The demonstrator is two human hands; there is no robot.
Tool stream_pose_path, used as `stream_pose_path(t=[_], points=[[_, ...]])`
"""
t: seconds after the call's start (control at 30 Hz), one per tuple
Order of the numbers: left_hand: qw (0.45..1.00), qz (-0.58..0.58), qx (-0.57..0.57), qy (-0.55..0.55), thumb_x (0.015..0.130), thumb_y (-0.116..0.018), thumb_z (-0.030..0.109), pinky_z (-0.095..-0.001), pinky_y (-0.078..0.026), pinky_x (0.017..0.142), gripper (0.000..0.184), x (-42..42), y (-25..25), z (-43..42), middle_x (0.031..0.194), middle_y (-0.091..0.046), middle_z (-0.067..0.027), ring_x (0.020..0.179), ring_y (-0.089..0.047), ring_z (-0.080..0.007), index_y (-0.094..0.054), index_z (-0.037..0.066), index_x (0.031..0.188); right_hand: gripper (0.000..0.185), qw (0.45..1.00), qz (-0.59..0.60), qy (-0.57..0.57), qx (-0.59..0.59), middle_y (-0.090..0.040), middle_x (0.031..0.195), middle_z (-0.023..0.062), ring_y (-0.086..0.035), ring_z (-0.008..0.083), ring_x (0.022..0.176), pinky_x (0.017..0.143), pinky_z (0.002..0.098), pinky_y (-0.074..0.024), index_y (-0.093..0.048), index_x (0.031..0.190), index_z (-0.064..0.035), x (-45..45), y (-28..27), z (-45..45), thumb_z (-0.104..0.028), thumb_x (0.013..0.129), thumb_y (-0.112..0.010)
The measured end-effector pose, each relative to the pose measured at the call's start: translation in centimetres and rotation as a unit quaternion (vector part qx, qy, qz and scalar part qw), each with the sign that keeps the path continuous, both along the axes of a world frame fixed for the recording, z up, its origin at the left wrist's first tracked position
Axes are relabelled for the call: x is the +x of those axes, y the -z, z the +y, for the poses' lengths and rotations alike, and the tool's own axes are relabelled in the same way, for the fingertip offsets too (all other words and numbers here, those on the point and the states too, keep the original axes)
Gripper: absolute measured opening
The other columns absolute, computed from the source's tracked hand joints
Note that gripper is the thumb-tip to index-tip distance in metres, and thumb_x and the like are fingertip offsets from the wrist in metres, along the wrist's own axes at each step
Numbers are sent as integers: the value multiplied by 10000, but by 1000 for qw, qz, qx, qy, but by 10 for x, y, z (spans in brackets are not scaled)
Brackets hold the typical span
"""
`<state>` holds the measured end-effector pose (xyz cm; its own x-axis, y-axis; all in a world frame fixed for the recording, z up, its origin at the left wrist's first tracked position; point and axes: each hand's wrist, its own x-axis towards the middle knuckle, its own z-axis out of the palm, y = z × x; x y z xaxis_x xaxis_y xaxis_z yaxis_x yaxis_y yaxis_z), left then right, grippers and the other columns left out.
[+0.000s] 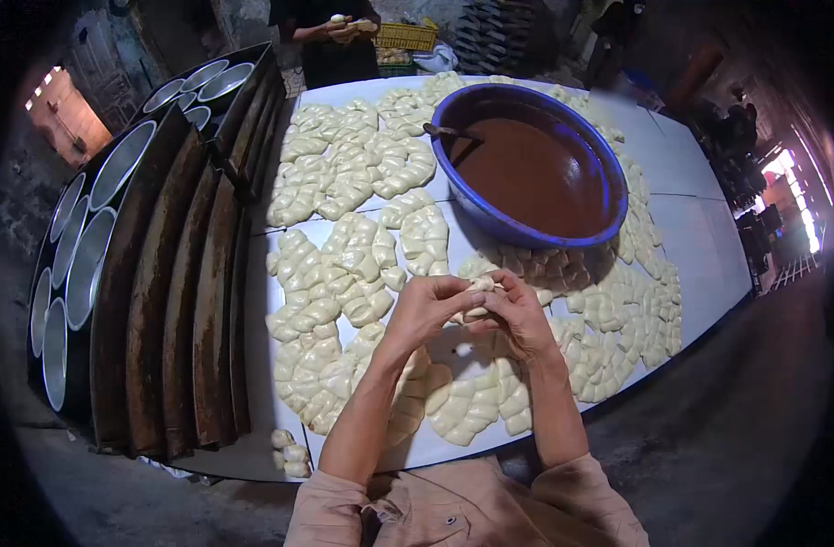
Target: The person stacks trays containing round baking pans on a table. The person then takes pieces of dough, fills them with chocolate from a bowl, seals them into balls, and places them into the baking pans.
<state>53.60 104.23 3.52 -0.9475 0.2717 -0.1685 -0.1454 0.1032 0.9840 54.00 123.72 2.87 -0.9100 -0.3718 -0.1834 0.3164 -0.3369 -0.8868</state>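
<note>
A small piece of pale dough [479, 312] is held between my left hand [428, 312] and my right hand [521, 321], with the fingers of both closed on it. Both hands are over the middle of the white table [699, 228], just below a blue basin [462, 202] of brown filling [526, 173]. A dark handle [453, 133] rests over the basin's left rim. Flattened pale dough pieces [344, 264] lie in clusters left of my hands, and more dough [622, 319] spreads to the right.
Tall dark trays [152, 301] with round metal tins [88, 264] stand at the left edge. Small dough lumps [292, 453] lie at the near left corner. Across the table, a person [330, 41] holds dough near a yellow crate [406, 36].
</note>
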Motion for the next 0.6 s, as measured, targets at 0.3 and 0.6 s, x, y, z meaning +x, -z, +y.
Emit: stream_pose_path(t=[0.3,0.6], points=[[996,-13,91,-8,929,-679,155,-271,-531,779,415,8,17,6,847,-725,-81,814,-679,-115,-592,-55,1276,312,975,148,129,107,-622,954,33,-575,67,835,738,224,-486,-559,1126,-24,2,22,2,-89,868,-722],[919,309,155,-189,942,-610,485,-347,-513,931,710,10,11,90,1182,-680,-180,1093,-661,-254,-464,-35,1404,175,982,22,144,-116,-635,958,8,-610,78,871,785,220,-509,-621,1064,-26,19,-20,-10,-41,901,-683]])
